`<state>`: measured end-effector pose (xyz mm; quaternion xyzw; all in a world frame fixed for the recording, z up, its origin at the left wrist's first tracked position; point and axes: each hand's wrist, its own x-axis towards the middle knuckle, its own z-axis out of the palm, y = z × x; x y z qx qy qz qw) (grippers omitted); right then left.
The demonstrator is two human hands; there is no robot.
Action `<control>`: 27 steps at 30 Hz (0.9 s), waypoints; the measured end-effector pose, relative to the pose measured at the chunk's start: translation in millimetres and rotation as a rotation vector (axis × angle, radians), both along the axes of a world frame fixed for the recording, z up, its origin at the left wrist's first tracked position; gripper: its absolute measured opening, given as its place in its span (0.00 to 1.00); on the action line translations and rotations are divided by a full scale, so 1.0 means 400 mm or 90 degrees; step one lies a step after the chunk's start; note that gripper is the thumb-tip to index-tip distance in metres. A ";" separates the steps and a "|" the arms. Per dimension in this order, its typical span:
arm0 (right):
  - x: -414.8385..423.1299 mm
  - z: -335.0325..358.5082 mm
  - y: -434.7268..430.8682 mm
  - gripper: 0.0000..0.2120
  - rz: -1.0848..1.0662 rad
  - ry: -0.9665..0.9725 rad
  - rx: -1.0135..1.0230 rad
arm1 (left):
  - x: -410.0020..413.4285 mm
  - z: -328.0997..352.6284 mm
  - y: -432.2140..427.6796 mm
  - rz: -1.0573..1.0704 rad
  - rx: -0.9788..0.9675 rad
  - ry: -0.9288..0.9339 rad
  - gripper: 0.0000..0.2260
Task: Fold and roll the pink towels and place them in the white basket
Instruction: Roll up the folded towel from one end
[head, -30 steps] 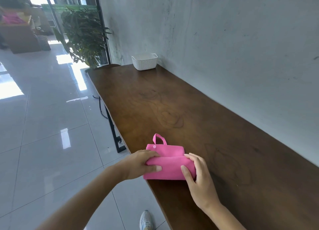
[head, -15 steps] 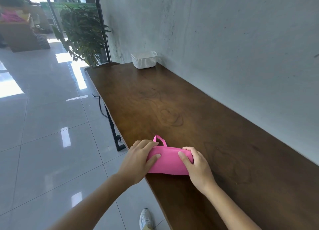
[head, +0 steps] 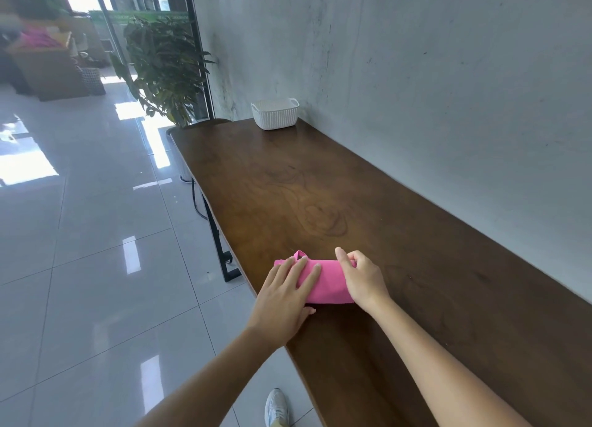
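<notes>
I see the pink towel (head: 326, 282) as soft, matt cloth; the table (head: 320, 186) is dark wood, smooth, with visible grain and a low sheen; the white basket (head: 275, 116) looks like ribbed plastic; the floor tiles (head: 96, 234) are glossy; the wall (head: 448, 74) is matt and rough.

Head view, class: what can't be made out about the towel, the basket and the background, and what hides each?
1. Inside the white basket: head view, its near wall hides any contents.
2. Ends of the pink towel: the right hand wraps the right end, and the left hand lies flat over the left part.
3. The pink heap far behind: too blurred to identify.
4. The shoe: cut off by the bottom edge.
</notes>
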<state>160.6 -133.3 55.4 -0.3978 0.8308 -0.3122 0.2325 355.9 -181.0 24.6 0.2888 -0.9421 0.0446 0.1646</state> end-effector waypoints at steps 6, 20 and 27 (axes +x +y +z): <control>0.007 -0.002 0.039 0.24 0.043 -0.078 -0.076 | -0.029 0.019 -0.048 -0.011 -0.016 -0.010 0.29; -0.016 0.110 0.142 0.35 0.175 -0.179 -0.083 | 0.022 0.108 -0.053 -0.071 0.392 -0.005 0.35; 0.059 0.166 0.125 0.35 0.063 -0.137 -0.081 | -0.008 0.100 0.013 -0.002 0.231 0.125 0.44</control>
